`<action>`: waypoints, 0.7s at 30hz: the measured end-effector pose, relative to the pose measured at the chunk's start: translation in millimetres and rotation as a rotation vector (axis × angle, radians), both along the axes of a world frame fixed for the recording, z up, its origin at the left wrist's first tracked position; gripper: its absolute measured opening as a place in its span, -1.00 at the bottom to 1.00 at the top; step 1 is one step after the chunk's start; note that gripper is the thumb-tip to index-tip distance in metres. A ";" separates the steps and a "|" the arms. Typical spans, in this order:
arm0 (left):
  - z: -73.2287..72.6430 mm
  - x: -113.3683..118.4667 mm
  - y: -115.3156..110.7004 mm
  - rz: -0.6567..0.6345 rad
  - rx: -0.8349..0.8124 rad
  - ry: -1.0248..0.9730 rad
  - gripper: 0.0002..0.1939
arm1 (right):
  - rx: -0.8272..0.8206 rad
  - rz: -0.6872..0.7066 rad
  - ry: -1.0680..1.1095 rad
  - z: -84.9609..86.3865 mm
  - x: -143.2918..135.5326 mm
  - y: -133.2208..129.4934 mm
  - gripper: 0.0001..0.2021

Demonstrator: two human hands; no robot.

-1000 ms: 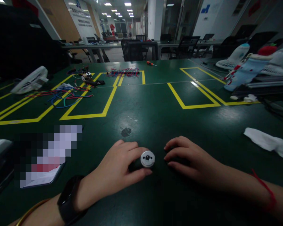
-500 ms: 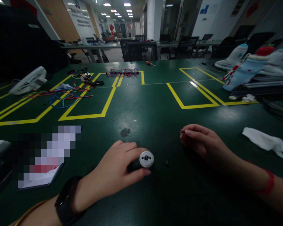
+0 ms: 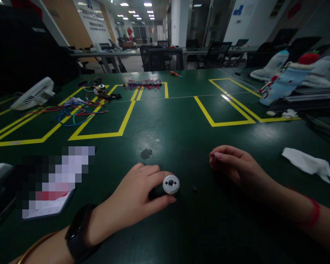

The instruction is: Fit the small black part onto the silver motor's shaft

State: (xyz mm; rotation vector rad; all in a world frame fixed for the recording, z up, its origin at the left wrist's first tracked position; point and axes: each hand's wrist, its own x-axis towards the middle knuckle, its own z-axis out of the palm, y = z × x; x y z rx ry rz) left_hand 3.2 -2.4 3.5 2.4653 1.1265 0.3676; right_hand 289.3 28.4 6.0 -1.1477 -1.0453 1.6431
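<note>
My left hand (image 3: 141, 190) lies on the dark green table with its thumb and index finger around a small cylindrical motor (image 3: 171, 184). The motor stands on end, its silver round face turned up, with a dark centre and a small hole on each side. Just right of it, a tiny dark ring-like part (image 3: 194, 189) lies on the table, touched by neither hand. My right hand (image 3: 233, 161) rests farther right, fingers curled in and thumb against the index finger. Nothing shows in it, though its palm is in shadow.
A blurred-out phone-like slab (image 3: 57, 183) lies left, and a white tissue (image 3: 309, 165) right. Loose coloured wires (image 3: 79, 112), a white fan (image 3: 34, 93) and a screwdriver (image 3: 175, 74) are farther back. A light blue snowman-like item (image 3: 279, 82) stands back right. Yellow tape marks the tabletop.
</note>
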 end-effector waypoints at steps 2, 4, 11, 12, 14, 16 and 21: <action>-0.1 -0.1 -0.4 -0.001 0.000 0.003 -0.63 | -0.005 0.001 0.015 -0.3 0.0 0.0 -0.86; -0.3 -0.4 -0.6 0.000 0.001 0.002 -0.63 | -0.003 0.000 0.014 -0.7 0.3 -0.2 -0.86; 0.0 -1.3 -0.6 -0.004 -0.002 0.005 -0.64 | 0.048 0.040 -0.020 0.5 1.5 -1.2 -0.86; 0.1 -1.4 -0.6 -0.004 -0.002 0.005 -0.64 | 0.052 0.042 -0.025 1.0 1.4 -1.3 -0.85; 0.4 -1.4 -0.8 -0.002 0.000 0.004 -0.64 | 0.055 0.042 -0.028 1.7 1.0 -1.6 -0.84; 0.7 -1.1 -0.8 0.000 0.005 0.003 -0.64 | 0.060 0.047 -0.031 1.9 0.3 -2.8 -0.85; 1.1 -0.7 -0.5 -0.004 0.016 -0.001 -0.64 | 0.162 0.094 -0.185 3.3 -0.5 -9.1 -0.85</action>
